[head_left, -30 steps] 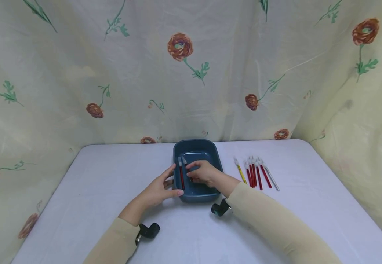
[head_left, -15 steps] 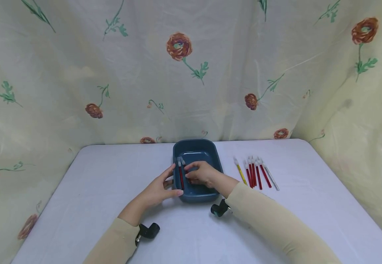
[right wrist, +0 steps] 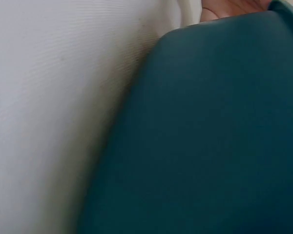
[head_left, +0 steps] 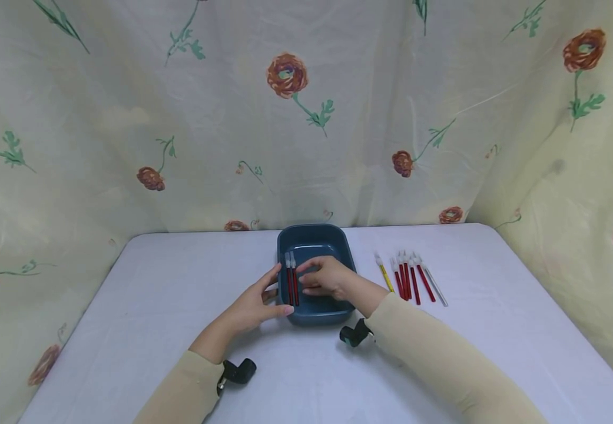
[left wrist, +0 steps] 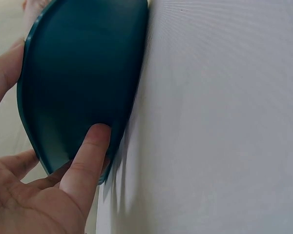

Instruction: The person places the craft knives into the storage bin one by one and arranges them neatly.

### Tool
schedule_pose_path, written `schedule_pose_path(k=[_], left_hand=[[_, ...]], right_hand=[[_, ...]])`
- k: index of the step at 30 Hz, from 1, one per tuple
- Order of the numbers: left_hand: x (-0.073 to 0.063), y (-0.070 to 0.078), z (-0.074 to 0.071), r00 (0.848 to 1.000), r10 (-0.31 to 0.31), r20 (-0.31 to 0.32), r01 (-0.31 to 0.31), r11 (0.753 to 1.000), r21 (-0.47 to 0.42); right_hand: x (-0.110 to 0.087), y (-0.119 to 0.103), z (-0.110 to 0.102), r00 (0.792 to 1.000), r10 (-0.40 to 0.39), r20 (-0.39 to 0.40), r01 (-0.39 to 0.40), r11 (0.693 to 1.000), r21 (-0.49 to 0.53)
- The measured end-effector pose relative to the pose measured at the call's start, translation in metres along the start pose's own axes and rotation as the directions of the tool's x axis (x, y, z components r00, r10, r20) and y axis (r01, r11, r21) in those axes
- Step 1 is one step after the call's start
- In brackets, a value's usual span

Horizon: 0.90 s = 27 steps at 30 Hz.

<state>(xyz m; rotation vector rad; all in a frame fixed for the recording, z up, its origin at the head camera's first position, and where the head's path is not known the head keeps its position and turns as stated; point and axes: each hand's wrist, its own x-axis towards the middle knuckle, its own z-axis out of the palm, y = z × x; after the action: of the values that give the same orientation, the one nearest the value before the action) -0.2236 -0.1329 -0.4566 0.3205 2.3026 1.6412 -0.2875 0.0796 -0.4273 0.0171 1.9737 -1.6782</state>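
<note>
A dark blue-green rectangular tray (head_left: 317, 318) stands at the middle of the table. Two slim red pens with clear, whitish caps lie inside it along the left wall, side by side: the outer pen (head_left: 289, 287) and the inner pen (head_left: 296, 290). My left hand (head_left: 250, 307) touches the tray's left side with spread fingers, its thumb at the near left corner; the left wrist view shows a fingertip (left wrist: 98, 132) on the outer wall. Inside the tray, my right hand (head_left: 330, 279) is beside the inner pen, fingers loosely bent. In the right wrist view the tray wall hides this hand.
Right of the tray lie several red-barrelled pens (head_left: 415, 285), a yellow pen (head_left: 384, 272) and a clear or silver one (head_left: 436, 287), all with pale caps. A white cloth covers the table (head_left: 189, 265). A floral curtain (head_left: 221, 118) hangs behind.
The inner pen has swung from a slant to lie straight alongside the outer pen. My right hand has shifted slightly and let go of it. The left hand has stayed put.
</note>
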Motion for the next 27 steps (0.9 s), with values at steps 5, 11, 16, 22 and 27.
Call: schedule_pose_path(k=[5,11,16,22,27], left_hand=[[0.000,0.000,0.000,1.000,-0.008,-0.007,0.008,1.000,0.006],[0.000,0.001,0.001,1.000,-0.015,-0.014,0.015,1.000,0.016],[0.000,0.000,0.000,1.000,-0.018,-0.015,0.019,1.000,0.024],[0.001,-0.002,0.001,1.000,-0.018,-0.020,0.018,1.000,0.021],[0.002,-0.002,0.001,1.000,-0.011,-0.020,0.011,1.000,0.009]], right_hand=[[-0.005,-0.004,-0.004,1.000,-0.021,0.017,0.021,1.000,-0.015],[-0.014,-0.010,-0.008,0.996,-0.079,0.035,0.080,0.996,-0.042],[-0.023,-0.014,-0.013,0.993,-0.114,0.035,0.117,0.990,-0.082],[-0.037,-0.022,-0.021,0.987,-0.150,0.050,0.155,0.979,-0.130],[-0.049,-0.027,-0.031,0.979,-0.190,0.074,0.201,0.959,-0.198]])
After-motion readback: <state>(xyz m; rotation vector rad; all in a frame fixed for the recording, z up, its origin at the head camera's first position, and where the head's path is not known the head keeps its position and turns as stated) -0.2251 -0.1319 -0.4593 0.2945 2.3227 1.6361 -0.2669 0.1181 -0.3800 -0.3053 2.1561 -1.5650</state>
